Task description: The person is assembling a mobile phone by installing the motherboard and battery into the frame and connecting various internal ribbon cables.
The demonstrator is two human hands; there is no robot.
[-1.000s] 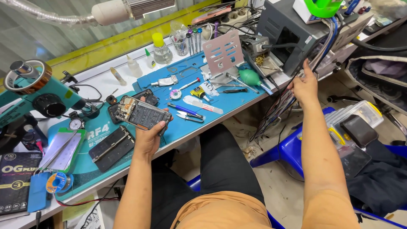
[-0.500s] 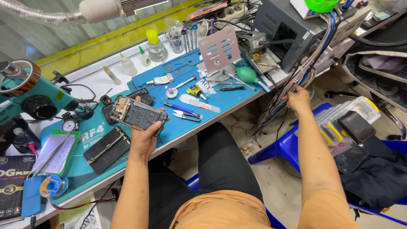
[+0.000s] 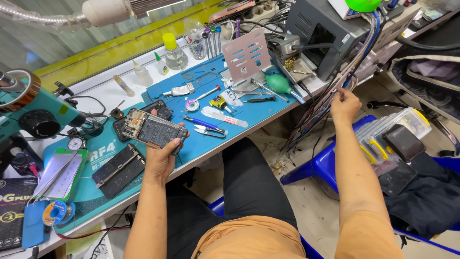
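My left hand (image 3: 162, 156) grips an opened smartphone (image 3: 153, 130), its back off and its circuit boards showing, over the blue work mat (image 3: 261, 114). My right hand (image 3: 346, 105) reaches out to the bundle of hanging cables (image 3: 320, 103) at the bench's right edge, fingers pinched around one of the wires. Tweezers (image 3: 211, 130), a blue-handled tool (image 3: 201, 122) and a small screwdriver (image 3: 258, 100) lie on the mat between my hands.
A microscope (image 3: 38, 112) stands at the left, a grey power unit (image 3: 326, 33) at the back right. Bottles (image 3: 173, 52), a metal stand (image 3: 247, 55) and a green air blower (image 3: 279, 84) crowd the bench. A blue stool (image 3: 326, 163) with clear boxes (image 3: 393, 129) is on the right.
My right hand has dropped from the bench edge down to the hanging cables. My left hand has lifted the opened phone slightly toward me.
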